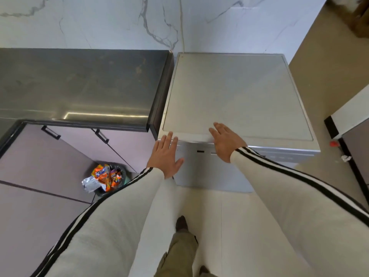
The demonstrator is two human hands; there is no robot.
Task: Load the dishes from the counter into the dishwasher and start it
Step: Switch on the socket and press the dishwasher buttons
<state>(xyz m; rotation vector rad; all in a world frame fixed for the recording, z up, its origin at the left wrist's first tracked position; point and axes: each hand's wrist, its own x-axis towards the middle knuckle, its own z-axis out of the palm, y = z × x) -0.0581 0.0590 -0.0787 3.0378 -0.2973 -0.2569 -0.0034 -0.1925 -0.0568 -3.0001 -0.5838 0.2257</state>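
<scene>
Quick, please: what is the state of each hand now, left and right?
Left hand: open, fingers straight, holding nothing, at the front top edge of the dishwasher.
Right hand: open, holding nothing, over the same edge.

White long sleeves (119, 216), black stripes; olive trousers (179, 252); dark shoes (181, 223).

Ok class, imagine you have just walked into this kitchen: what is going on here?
A person in white, black-striped sleeves stands facing the dishwasher, whose door is closed. Both hands are open and empty: the left hand is by the door's upper left corner, the right hand at the front edge of the top. Whether they touch it is unclear. The steel counter beside it shows no dishes. A bin of snack wrappers stands on the floor.
</scene>
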